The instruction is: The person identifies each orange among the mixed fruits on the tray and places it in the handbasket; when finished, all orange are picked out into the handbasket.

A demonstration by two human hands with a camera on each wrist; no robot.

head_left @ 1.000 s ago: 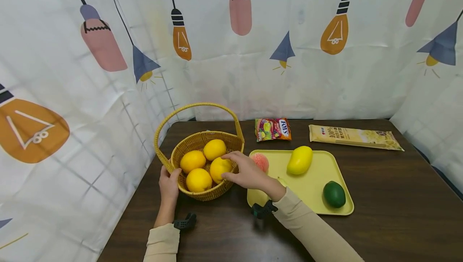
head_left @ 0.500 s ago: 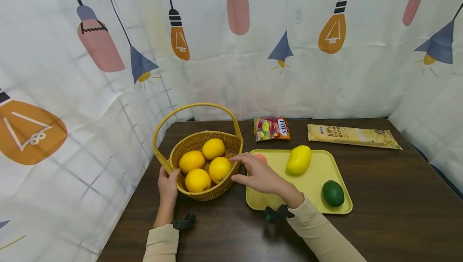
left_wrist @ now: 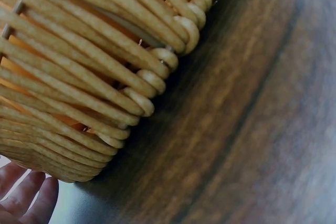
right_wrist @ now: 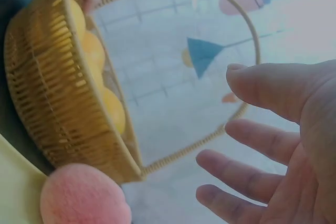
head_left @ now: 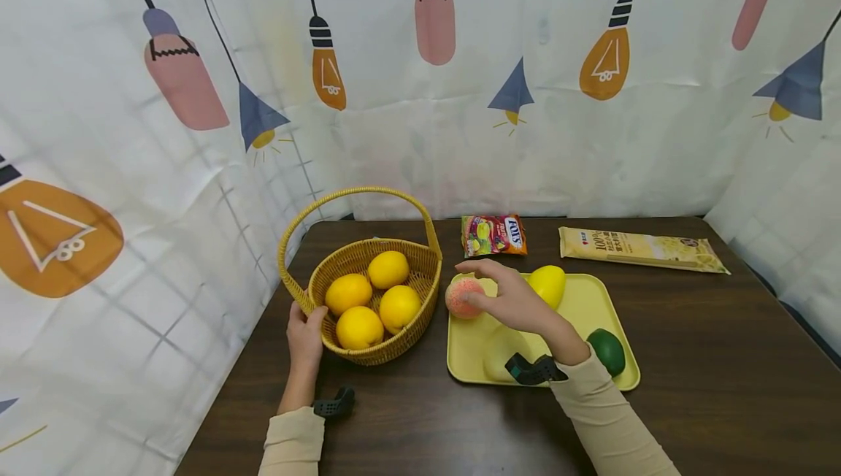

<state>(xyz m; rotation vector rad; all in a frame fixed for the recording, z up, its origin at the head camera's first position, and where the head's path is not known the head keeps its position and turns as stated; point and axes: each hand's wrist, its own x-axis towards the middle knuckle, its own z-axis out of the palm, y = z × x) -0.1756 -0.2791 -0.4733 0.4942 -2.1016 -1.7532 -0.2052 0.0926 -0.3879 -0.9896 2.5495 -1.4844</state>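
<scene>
My left hand (head_left: 306, 344) grips the near left side of the yellow wicker basket (head_left: 374, 352), at the foot of its handle. In the left wrist view, fingers (left_wrist: 39, 195) lie against the woven wall (left_wrist: 79, 77). Several lemons (head_left: 360, 327) rest inside the basket. My right hand (head_left: 509, 301) is over the yellow tray (head_left: 585, 293), its fingers loosely bent and holding nothing. It is nearest the pink peach (head_left: 463, 298) at the tray's left; in the right wrist view the peach (right_wrist: 84, 195) lies apart from the spread fingers.
On the tray, a yellow mango (head_left: 549, 285), a dark green fruit (head_left: 607, 352) and a pale yellow fruit (head_left: 502, 350) lie partly behind the right arm. A Fox's candy bag (head_left: 494, 235) and a long beige packet (head_left: 640, 250) lie at the back of the brown table (head_left: 407, 417).
My right hand has moved away from the lemon in the basket, rightward over the tray, to beside the peach. My left hand and the basket have stayed put.
</scene>
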